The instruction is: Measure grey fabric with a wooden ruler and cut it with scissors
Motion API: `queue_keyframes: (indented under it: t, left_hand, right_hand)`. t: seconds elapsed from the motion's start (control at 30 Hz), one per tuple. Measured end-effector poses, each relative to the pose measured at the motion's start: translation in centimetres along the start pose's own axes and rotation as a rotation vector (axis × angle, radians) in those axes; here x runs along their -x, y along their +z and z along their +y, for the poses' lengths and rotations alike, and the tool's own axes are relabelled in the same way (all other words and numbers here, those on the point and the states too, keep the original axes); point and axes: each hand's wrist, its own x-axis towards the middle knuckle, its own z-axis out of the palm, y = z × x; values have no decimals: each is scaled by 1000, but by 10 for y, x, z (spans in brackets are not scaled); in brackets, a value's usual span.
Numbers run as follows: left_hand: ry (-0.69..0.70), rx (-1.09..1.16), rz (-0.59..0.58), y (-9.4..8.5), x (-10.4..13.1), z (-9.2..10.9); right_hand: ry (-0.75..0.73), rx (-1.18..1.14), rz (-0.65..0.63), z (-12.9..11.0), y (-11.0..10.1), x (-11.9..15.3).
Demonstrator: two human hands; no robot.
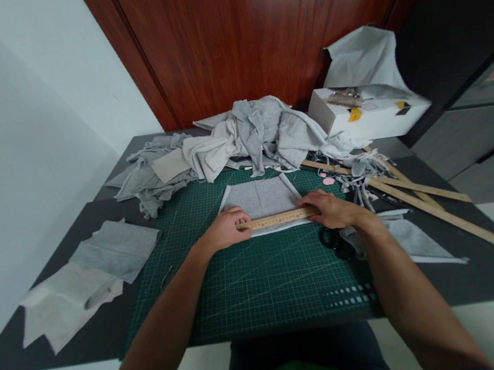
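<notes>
A wooden ruler lies across the lower part of a grey fabric piece on the green cutting mat. The fabric narrows toward its far edge and has pale borders at its sides. My left hand grips the ruler's left end with curled fingers. At the right end, my right hand has its fingers closed on the ruler, over the fabric's right edge. Black-handled scissors rest on the mat just below my right hand, partly hidden by the wrist.
Heaped grey and cream fabric lines the table's back, beside a white box. Cut fabric pieces lie at the left. Wooden strips, fabric scraps and another grey piece are at the right.
</notes>
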Motion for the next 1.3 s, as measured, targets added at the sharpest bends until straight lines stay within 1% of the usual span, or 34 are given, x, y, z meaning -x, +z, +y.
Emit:
queue_keyframes:
  t: [0.1, 0.2, 0.4, 0.5, 0.6, 0.67, 0.73, 0.8, 0.87, 0.97, 1.03, 1.1, 1.17, 1.3]
  left_hand:
    - [0, 8, -4, 0, 0, 0]
    - [7, 6, 2, 1, 1, 1]
    - [9, -17, -11, 0, 2, 3]
    - [35, -36, -25, 0, 2, 2]
    - [66, -48, -36, -1, 1, 2]
    - [68, -47, -43, -2, 1, 2]
    - [59, -47, -49, -2, 0, 2]
    - [49, -49, -55, -2, 1, 3]
    - [48, -46, -63, -4, 1, 3]
    - [72, 15, -100, -8, 2, 2]
    - [79, 83, -111, -11, 3, -3]
    - [75, 121, -99, -15, 3, -10]
    - [74, 107, -71, -19, 4, -19]
    - [64, -21, -59, -33, 8, -39]
  right_hand:
    - [63, 28, -38, 12, -9, 6]
    - [81, 37, -66, 18, -14, 11]
    - [129, 69, -68, 22, -15, 16]
    - [163, 67, -74, 24, -15, 19]
    - [156, 75, -60, 28, -15, 23]
    - [111, 78, -1, 29, -15, 23]
    - [20, 58, 114, 25, -13, 18]
    - [-99, 11, 235, 14, -7, 9]
    - [-191, -41, 281, -4, 4, -4]
    - [-307, -104, 247, -29, 23, -21]
    - [-349, -129, 220, -38, 33, -27]
    - [-363, -146, 214, -40, 37, -29]
    - [-359, -168, 207, -38, 37, -28]
    - [-343, -218, 195, -32, 35, -25]
